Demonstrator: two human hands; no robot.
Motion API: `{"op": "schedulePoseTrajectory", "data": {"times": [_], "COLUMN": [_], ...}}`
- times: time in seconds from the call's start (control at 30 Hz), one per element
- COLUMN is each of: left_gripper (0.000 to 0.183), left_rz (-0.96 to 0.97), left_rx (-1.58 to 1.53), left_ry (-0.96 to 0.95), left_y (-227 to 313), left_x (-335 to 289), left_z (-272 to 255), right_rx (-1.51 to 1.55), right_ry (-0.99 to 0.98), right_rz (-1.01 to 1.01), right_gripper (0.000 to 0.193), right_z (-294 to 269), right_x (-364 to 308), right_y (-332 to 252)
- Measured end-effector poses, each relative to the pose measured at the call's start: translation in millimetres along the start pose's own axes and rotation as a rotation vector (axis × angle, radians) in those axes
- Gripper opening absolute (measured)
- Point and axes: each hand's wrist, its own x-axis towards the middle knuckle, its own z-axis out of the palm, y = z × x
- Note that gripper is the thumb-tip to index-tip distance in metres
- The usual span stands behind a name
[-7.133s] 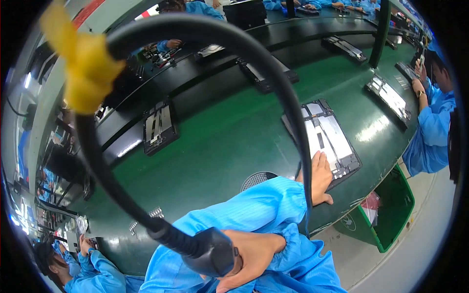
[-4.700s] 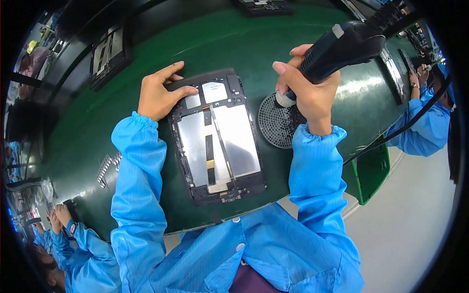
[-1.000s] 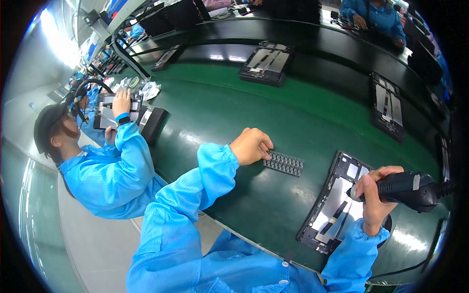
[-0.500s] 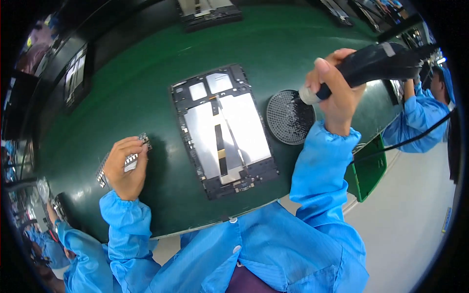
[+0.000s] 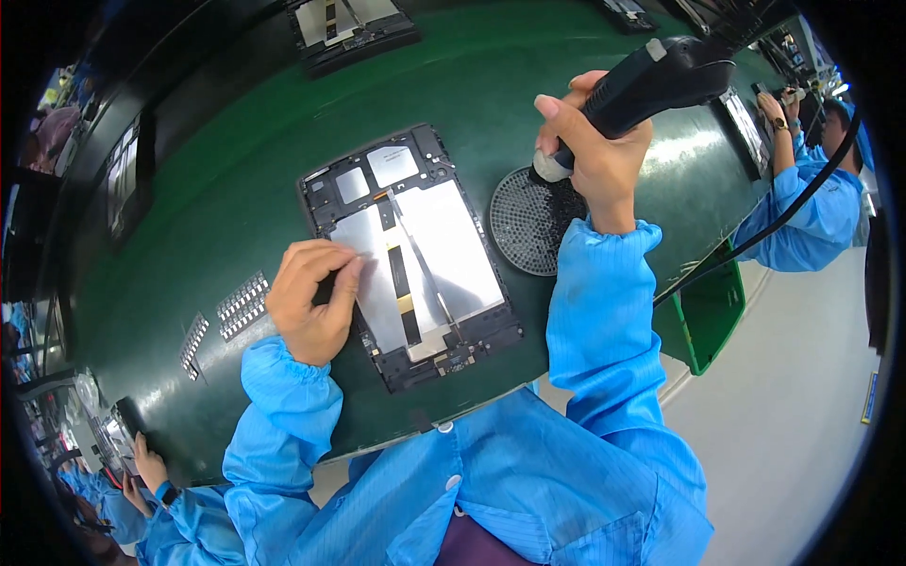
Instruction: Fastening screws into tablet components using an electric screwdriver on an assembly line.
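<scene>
An opened tablet [image 5: 462,274] with a silver battery area and a dark ribbon cable lies in front of me. Over its left edge is my left hand [image 5: 314,297], thumb and forefinger pinched together; whatever is between them is too small to make out. My right hand [image 5: 604,160] grips a black electric screwdriver [image 5: 651,80], its pale nose pointing down. Beneath that nose sits a round screw tray [image 5: 524,222], grey and full of holes, with dark small screws at its right side. The driver's tip is hidden.
Left of the tablet lie two sheets of small parts, one wider [image 5: 243,306] and one narrow [image 5: 193,346]. Another opened tablet [image 5: 349,33] is at the far side. A green bin [image 5: 703,325] stands off the bench's right. A black cable [image 5: 802,198] curves there. Co-workers sit at both sides.
My left hand has left the sheet of parts and moved right to the tablet's edge. My right hand and the screwdriver appear a little further left, still over the screw tray.
</scene>
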Motion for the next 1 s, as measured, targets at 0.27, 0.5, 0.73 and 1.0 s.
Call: {"op": "schedulePoseTrajectory", "data": {"times": [0.27, 0.5, 0.73, 1.0], "left_gripper": [0.013, 0.013, 0.013, 0.012], "left_rz": [-0.296, -0.411, -0.435, -0.281], "left_rx": [-0.009, -0.104, -0.049, 0.271], "left_ry": [0.077, 0.112, 0.050, -0.044], "left_y": [-19, -33, -30, -18], "left_x": [-3, -8, -6, -2], "left_z": [-19, -24, -24, -25], "right_rx": [-0.027, -0.035, -0.038, -0.055], "right_ry": [-0.027, -0.022, -0.009, -0.017], "right_rz": [-0.045, -0.035, -0.027, -0.036], "right_gripper": [0.024, 0.024, 0.024, 0.024], "right_z": [-1, -2, 1, 2], "right_x": [1, 1, 1, 1], "right_y": [2, 2, 2, 0]}}
